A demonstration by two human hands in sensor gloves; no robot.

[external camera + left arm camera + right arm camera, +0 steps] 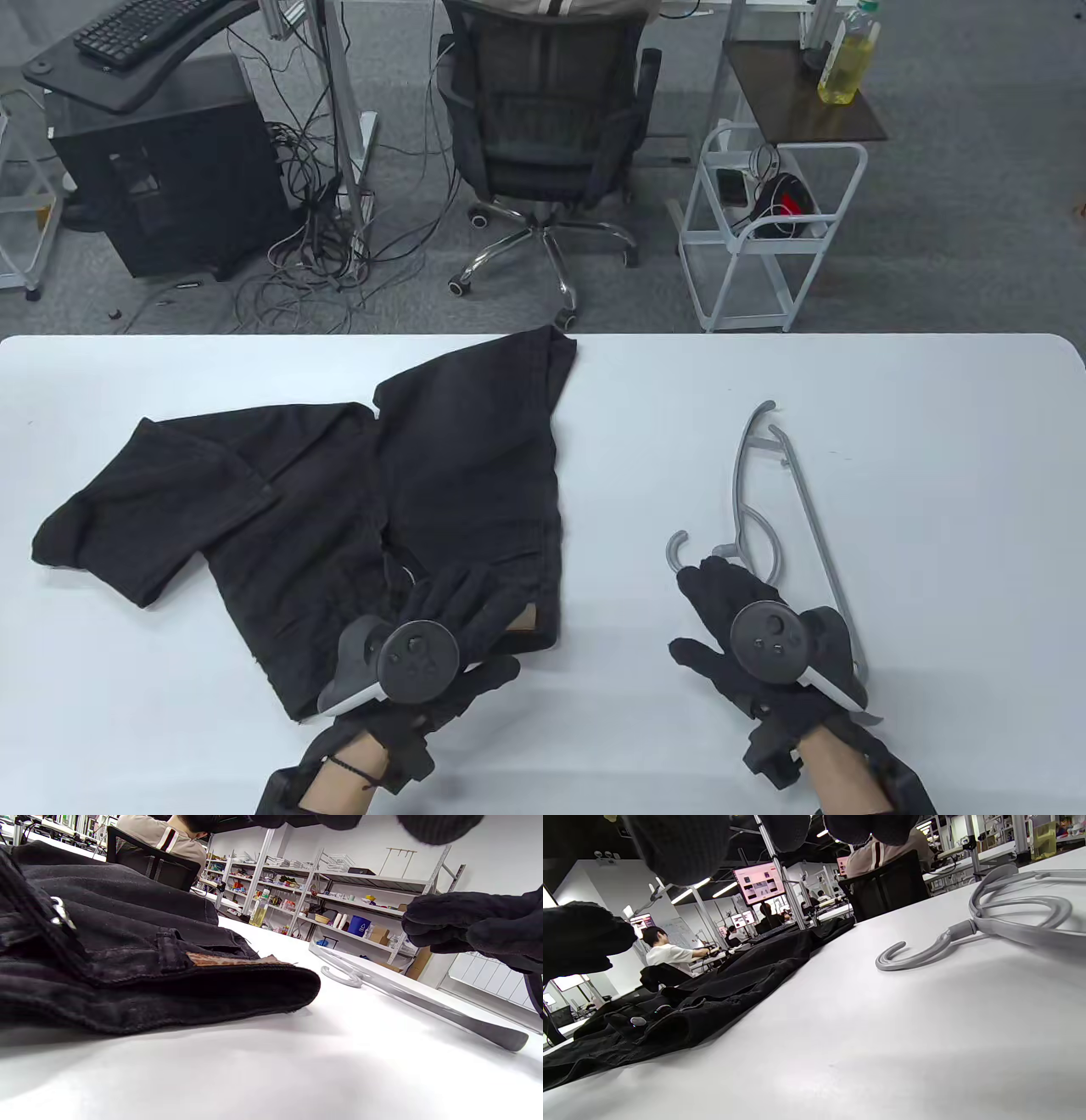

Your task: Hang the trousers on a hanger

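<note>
No readable writing anywhere on the gear: the only label is a tan patch (231,960) on the waistband of the black trousers (356,509), and its lettering can't be made out in the left wrist view. A blue bin on the far shelves carries a white symbol, too small to read.

The trousers lie crumpled on the white tabletop (933,407), spread across its left half, waistband end toward the near edge, one leg reaching up to the far edge, the other folded out to the left. The left hand (441,628) sits over the waistband corner, fingers stretched forward and lying on the dark cloth beside that tan patch. Its grip looks loose and spread, nothing pinched as far as the table view shows.

Over on the right, the grey hanger (785,509) lies flat on the tabletop, well apart from the trousers, its hook (910,957) curled toward the left, its long bar running down toward the near edge. The right hand (764,645) is over the hanger's near end, just behind the hook, fingers (717,586) extended toward it, thumb splayed out to the left. From the right wrist view the fingertips hang above the tabletop with the hook just ahead; that grip is wide, holding nothing.
</note>
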